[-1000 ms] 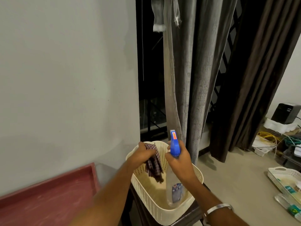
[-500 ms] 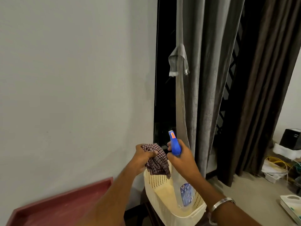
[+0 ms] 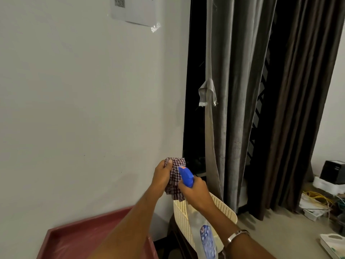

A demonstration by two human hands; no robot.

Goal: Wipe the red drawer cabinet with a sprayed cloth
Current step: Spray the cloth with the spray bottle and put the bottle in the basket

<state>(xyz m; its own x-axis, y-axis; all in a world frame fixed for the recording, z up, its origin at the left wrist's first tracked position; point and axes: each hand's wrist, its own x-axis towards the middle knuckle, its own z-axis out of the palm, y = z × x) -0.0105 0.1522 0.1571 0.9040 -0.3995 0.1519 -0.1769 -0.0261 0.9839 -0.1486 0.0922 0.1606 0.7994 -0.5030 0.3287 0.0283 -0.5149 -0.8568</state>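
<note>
Left hand (image 3: 162, 176) grip is bunched around the checked cloth (image 3: 175, 179), held up before the wall. Right hand (image 3: 194, 190) grip wraps the spray bottle (image 3: 186, 177), nozzle against the cloth. Red drawer cabinet (image 3: 74, 240) sits lower left, cream basket (image 3: 226, 208) beside it.

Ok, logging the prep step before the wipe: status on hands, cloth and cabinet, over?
Left hand grips checked cloth. Right hand holds spray bottle, nozzle at cloth. Red cabinet top untouched, nothing on its visible part.
</note>
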